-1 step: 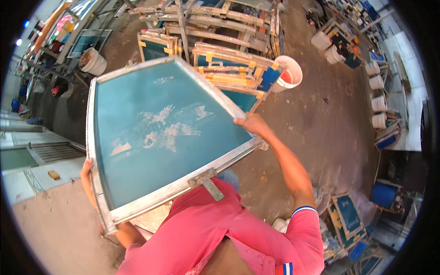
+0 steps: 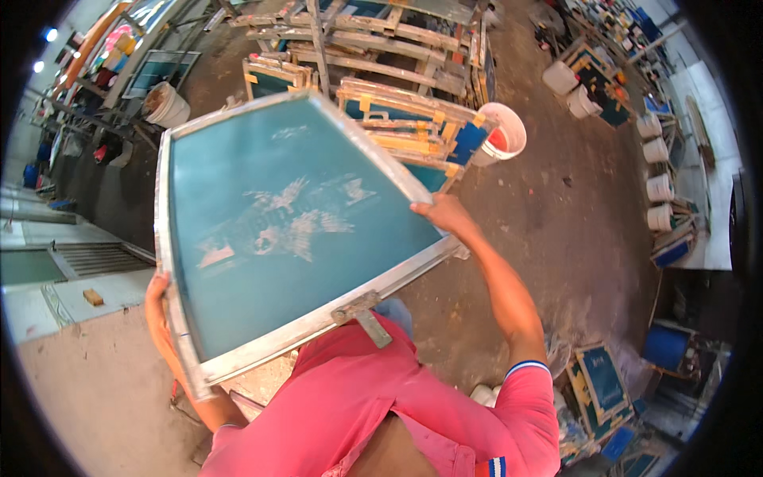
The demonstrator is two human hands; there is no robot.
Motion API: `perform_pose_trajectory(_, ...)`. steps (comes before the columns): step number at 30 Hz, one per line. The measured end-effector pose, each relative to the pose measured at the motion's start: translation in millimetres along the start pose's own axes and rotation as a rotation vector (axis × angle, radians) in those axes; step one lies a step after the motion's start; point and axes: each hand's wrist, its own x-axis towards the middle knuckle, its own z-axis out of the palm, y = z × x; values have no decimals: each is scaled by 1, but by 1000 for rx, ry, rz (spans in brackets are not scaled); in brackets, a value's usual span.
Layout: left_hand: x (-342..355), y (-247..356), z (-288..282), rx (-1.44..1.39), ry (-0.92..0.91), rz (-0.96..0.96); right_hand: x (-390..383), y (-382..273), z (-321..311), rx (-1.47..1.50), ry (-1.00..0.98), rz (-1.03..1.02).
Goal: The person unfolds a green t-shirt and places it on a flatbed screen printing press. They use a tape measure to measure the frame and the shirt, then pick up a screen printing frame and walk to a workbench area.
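A large screen-printing frame (image 2: 238,167) with teal mesh and a pale, worn rim is held tilted in front of me. Faint whitish marks, partly leaf-like in shape, show on its mesh. My left hand (image 2: 158,292) grips the left rim, its fingers partly hidden by the frame. On the right rim, near the lower right corner, my right hand (image 2: 442,213) is closed with the thumb on top. A metal bracket (image 2: 367,319) is fixed to the near rim, close to my red shirt.
More screen frames (image 2: 397,131) lean beyond the held one, below a wooden rack (image 2: 373,40). A white bucket (image 2: 509,127) stands beside them, another bucket (image 2: 167,107) at the far left. Brown floor (image 2: 548,238) stretches right, towards several pails and a leaning frame (image 2: 602,380).
The screen-printing frame and both my hands have shifted very slightly to the right. My grip on it looks the same.
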Motion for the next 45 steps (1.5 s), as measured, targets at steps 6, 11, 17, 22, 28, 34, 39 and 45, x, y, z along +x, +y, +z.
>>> perform_pose_trajectory(6,13,-112,54,-25,241,-328,-8,51,-77,-53,145,4)
perform_pose_trajectory(11,24,-201,102,94,267,-158,12,117,-108,-117,201,-5)
perform_pose_trajectory(17,27,-263,185,23,315,-168,64,186,-133,-157,181,-32)
perform_pose_trajectory(22,40,-325,210,36,374,-178,108,239,-148,-187,151,-48)
perform_pose_trajectory(28,103,-379,267,-73,345,-67,165,279,-167,-63,113,-59)
perform_pose_trajectory(34,183,-463,264,-57,721,-18,188,363,-157,241,-81,-141)
perform_pose_trajectory(39,184,-494,241,219,730,-35,164,440,-182,451,-267,-355)
perform_pose_trajectory(45,166,-497,472,985,1117,235,142,543,-286,401,-386,-302)
